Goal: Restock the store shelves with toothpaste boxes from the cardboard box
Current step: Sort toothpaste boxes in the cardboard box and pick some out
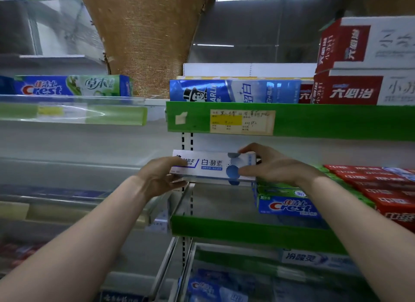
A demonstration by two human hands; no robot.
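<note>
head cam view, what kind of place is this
Likely a shop's toothpaste aisle: green-edged shelf with a paper price label, Crest boxes, and left hand and right hand holding a white toothpaste box.

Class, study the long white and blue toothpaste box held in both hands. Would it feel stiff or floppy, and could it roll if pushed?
Probably stiff: the long white and blue toothpaste box spans straight between the left hand and right hand without sagging. Unlikely to roll: its faces look flat. Likely light, given the fingertip grip.

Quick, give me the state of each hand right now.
Left hand: grips the left end of the white Darlie toothpaste box.
Right hand: grips its right end.
</note>
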